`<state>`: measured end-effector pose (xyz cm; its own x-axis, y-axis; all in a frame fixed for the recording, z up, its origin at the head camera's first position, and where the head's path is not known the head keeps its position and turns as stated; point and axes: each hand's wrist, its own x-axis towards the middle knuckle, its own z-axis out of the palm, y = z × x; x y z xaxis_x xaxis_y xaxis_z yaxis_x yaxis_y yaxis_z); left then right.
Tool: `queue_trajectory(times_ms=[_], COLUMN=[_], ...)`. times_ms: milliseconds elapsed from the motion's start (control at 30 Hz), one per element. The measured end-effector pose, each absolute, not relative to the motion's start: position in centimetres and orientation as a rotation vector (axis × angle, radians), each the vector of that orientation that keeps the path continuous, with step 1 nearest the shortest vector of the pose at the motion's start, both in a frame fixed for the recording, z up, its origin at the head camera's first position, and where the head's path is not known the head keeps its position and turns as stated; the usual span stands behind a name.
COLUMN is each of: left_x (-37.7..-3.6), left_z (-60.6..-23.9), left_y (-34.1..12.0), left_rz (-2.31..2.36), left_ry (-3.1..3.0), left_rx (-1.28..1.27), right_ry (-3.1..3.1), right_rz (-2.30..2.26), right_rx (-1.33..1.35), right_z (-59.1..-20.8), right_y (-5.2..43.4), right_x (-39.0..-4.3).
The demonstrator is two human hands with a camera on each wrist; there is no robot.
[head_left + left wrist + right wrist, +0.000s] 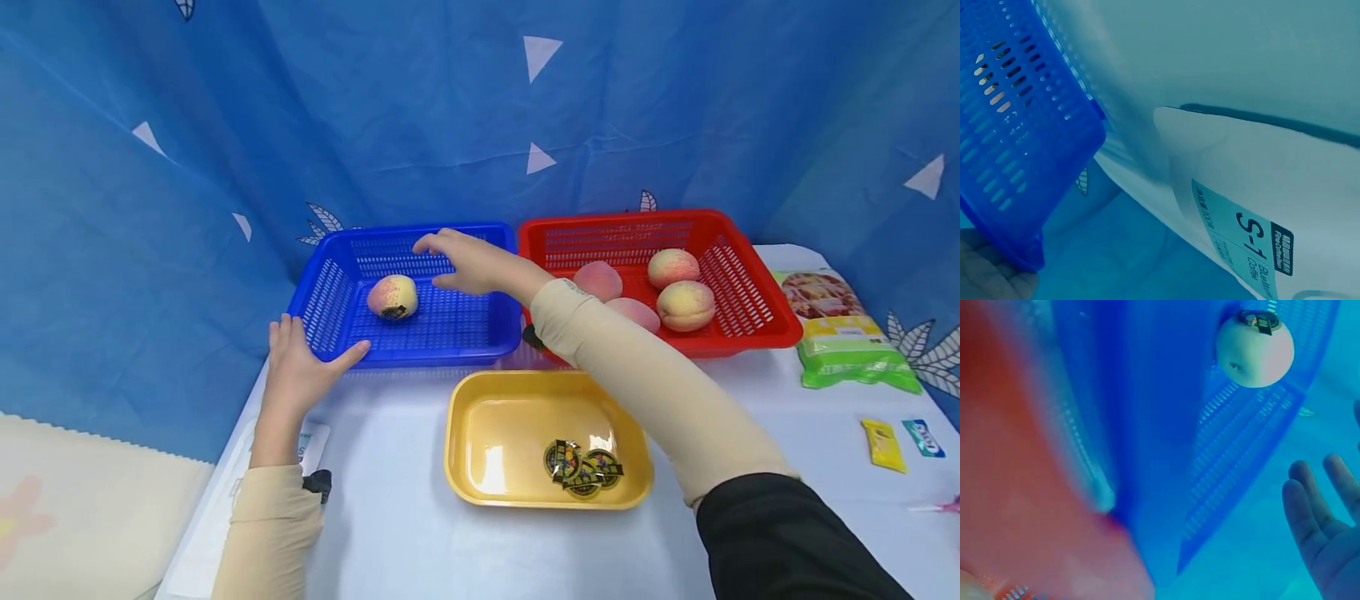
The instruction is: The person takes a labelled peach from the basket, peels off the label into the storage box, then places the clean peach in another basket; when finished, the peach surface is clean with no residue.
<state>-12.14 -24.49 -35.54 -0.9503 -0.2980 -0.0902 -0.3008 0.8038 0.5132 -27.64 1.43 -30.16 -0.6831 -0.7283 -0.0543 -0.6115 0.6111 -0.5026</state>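
Note:
A blue plastic basket [420,360] holds one pink-and-yellow peach [393,292] with a dark label [393,312] on its near side. My left hand [298,367] rests against the basket's front left corner, fingers spread along the side and thumb stretched over the front rim; in the left wrist view its fingers [1004,275] touch the rim. Above the right part of this basket hovers my right hand [472,262], its fingers loosely bent and nothing in them. The right wrist view shows the peach [1255,353] apart from that hand [1335,544].
A red basket [757,340] with several peaches adjoins on the right, partly behind my right forearm. In front lies a yellow tray [480,417] with several round black-and-gold labels [581,469]. A green food bag [847,346], small packets [885,446] and a white coffee pouch [1241,162] lie about.

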Motion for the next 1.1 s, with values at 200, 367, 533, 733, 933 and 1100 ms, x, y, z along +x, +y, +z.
queue_trajectory(times_ms=[200,367,533,733,933,1100], left_x=[-12.5,-12.4,-12.3,-12.2,-12.1,-12.2], left_z=[-35.5,-35.1,-34.9,-35.1,-35.2,-35.4], left_y=[-24.6,-24.5,-24.3,-24.2,-24.3,-24.6], left_rz=[0.794,0.773,0.769,0.771,0.765,0.761], left_ry=[2.964,2.966,2.968,2.970,2.973,2.983], left_rx=[-0.504,-0.492,-0.486,-0.478,-0.478,-0.472], right_ry=[2.542,2.519,2.525,2.490,2.490,2.561], right_rz=[-0.556,-0.460,-0.322,-0.247,-0.213,-0.262], right_rx=[-1.153,-1.212,-1.264,-1.292,-1.215,-1.314], right_z=[-30.4,-30.8,-31.6,-32.8,-34.2,-35.2], right_y=[-0.8,-2.9,-4.5,-5.3,-5.1,-5.3], right_x=[-28.9,-29.4,-29.6,-29.6,-29.9,-30.5])
